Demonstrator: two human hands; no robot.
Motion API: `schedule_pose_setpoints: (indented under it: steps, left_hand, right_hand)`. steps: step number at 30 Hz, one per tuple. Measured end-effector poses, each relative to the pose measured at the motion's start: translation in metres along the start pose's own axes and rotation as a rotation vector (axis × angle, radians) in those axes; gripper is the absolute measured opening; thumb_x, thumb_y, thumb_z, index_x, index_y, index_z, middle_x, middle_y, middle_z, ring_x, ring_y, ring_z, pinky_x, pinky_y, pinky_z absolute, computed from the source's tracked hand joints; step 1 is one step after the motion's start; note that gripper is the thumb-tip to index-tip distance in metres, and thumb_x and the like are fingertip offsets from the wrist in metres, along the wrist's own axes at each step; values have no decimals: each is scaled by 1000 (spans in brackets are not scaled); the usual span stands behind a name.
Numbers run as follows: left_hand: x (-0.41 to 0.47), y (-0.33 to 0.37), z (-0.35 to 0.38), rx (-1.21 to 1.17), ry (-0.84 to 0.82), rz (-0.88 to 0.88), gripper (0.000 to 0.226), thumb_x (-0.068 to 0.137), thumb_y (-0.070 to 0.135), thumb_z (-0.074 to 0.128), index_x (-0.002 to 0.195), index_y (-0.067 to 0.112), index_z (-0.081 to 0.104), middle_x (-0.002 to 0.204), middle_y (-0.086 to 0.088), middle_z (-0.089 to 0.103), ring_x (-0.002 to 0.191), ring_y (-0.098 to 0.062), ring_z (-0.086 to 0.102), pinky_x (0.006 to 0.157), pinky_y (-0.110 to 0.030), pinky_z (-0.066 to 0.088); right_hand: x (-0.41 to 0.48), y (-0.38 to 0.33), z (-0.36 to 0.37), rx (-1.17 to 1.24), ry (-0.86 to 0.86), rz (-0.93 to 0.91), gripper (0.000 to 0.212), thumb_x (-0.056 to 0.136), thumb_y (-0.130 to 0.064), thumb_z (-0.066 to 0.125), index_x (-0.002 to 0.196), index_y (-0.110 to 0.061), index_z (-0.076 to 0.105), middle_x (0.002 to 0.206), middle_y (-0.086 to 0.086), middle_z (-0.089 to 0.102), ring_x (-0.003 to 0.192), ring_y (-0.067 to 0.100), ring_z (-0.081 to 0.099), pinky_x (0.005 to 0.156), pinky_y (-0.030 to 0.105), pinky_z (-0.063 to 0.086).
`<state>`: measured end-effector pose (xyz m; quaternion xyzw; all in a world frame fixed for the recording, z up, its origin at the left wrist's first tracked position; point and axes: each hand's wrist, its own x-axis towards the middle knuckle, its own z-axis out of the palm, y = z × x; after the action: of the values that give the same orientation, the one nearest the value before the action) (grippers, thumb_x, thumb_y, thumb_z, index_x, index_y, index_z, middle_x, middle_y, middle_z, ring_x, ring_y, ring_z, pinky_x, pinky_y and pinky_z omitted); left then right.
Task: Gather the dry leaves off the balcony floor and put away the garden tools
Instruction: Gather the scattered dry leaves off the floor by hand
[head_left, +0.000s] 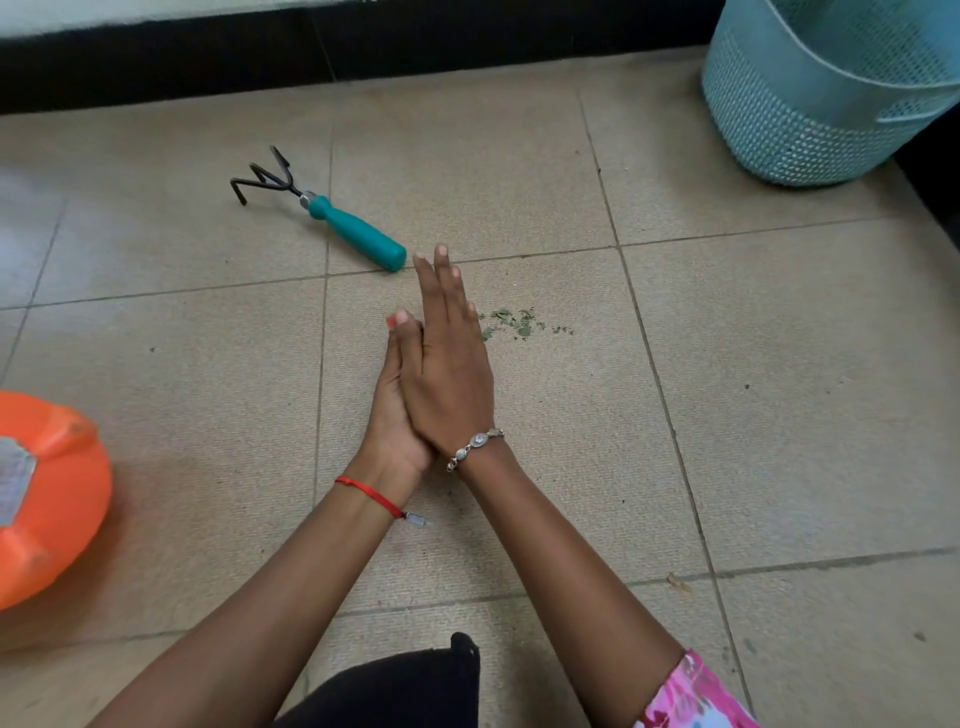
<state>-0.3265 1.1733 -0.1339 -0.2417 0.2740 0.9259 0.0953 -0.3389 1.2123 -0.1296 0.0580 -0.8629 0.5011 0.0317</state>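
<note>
Beige floor tiles filled the view. At far right stood a teal mesh basket; at the left edge, an orange plastic container. Mid-floor, the right hand lay flat against the left hand, palms together, fingers straight, holding nothing. Beyond them lay a teal-handled hand cultivator, and dry leaf crumbs sat just right of the fingers.
</note>
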Motion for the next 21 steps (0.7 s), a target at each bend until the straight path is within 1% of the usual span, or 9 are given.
schedule_pose_setpoints:
  steps: [2, 4, 6, 7, 8, 10, 14, 17, 21]
  left_hand:
    - [5, 2, 7, -5, 40, 59, 50, 100, 39, 25, 139, 11, 40, 129, -1, 52, 133, -13, 39, 110, -26, 31]
    - [8, 4, 13, -72, 62, 108, 47, 100, 41, 29, 135, 15, 46, 120, -1, 57, 127, -7, 47, 108, -21, 33]
    - [14, 13, 12, -71, 112, 98, 42, 99, 44, 35, 83, 18, 64, 68, 3, 66, 69, -1, 66, 67, -12, 52]
    - [13, 19, 13, -47, 186, 132, 49, 99, 44, 37, 62, 17, 54, 45, 6, 54, 42, -3, 56, 46, -12, 47]
    - [13, 25, 11, -58, 220, 156, 50, 98, 45, 39, 56, 18, 44, 36, 8, 43, 32, -5, 45, 38, -12, 39]
    - [15, 33, 6, -96, 264, 175, 46, 96, 46, 43, 59, 19, 35, 35, 9, 34, 31, -5, 37, 37, -12, 35]
    - [17, 42, -4, -121, 247, 194, 47, 96, 46, 44, 57, 20, 37, 36, 8, 34, 32, -6, 37, 37, -13, 35]
    - [15, 44, -5, -113, 226, 216, 47, 96, 46, 43, 57, 20, 37, 36, 8, 34, 32, -5, 37, 37, -13, 35]
    - [10, 46, -4, -101, 221, 220, 43, 97, 45, 42, 62, 20, 34, 36, 8, 33, 32, -6, 36, 37, -13, 35]
  right_hand:
    - [1, -4, -3, 31, -48, -9, 51, 100, -29, 37, 147, -16, 23, 156, 1, 17, 144, 12, 11, 118, 34, 12]
    - [4, -8, -11, 201, -119, 39, 49, 98, -35, 38, 143, -15, 33, 151, 3, 29, 140, 13, 24, 114, 34, 22]
    - [10, -8, -25, 373, -106, 137, 46, 99, -39, 34, 139, -16, 41, 147, 0, 38, 134, 12, 35, 110, 30, 29]
    - [15, -2, -34, 362, -54, 169, 45, 100, -39, 31, 137, -16, 43, 145, 1, 40, 132, 12, 37, 110, 30, 30]
    - [21, 8, -42, 279, 0, 183, 45, 101, -38, 30, 136, -15, 44, 145, 2, 41, 133, 12, 36, 111, 31, 29]
    - [32, 33, -55, -34, 6, 163, 46, 102, -37, 27, 139, -13, 39, 150, 4, 34, 139, 13, 26, 116, 31, 17]
    - [36, 60, -55, -525, -286, -1, 53, 101, -40, 17, 148, -16, 18, 157, 1, 11, 145, 12, 3, 113, 25, -4]
    - [22, 54, -46, -555, -398, -171, 55, 100, -44, 12, 149, -18, 14, 157, -1, 10, 144, 9, 4, 112, 22, -6]
    - [5, 44, -49, -310, -526, -241, 55, 99, -47, 24, 147, -21, 22, 154, -1, 22, 142, 7, 15, 114, 21, 6]
